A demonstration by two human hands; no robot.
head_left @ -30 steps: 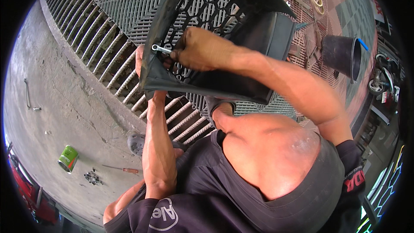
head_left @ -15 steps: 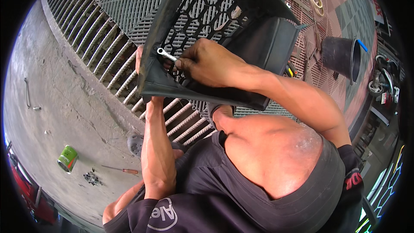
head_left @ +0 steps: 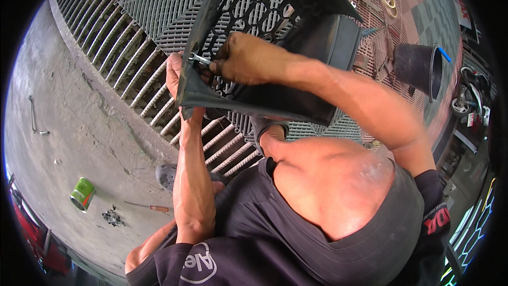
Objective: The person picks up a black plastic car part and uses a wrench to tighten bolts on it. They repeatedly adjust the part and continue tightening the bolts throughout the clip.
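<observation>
A black plastic panel with a honeycomb mesh (head_left: 338, 42) is held up in front of my knees. My right hand (head_left: 246, 59) reaches into its hollow inner side, closed round a small silver wrench (head_left: 201, 60). The wrench's ring end lies against the panel's left wall; what it sits on there is too small to make out. From outside that wall, my left hand (head_left: 173, 76) grips the panel's edge, its forearm passing below the lower rim. Part of the left hand is hidden behind the plastic.
A ribbed metal drain grate (head_left: 119, 55) runs beneath the panel. On concrete at left lie a green can (head_left: 83, 193), a screwdriver (head_left: 159, 208) and a metal hand tool (head_left: 33, 114). At right stand a black bucket (head_left: 415, 71) and a tape roll (head_left: 389, 2) among scattered tools.
The panel has tilted and its lower edge has risen. My left hand has moved up along the outer edge, showing more of itself. My right hand and the wrench have shifted slightly up and left.
</observation>
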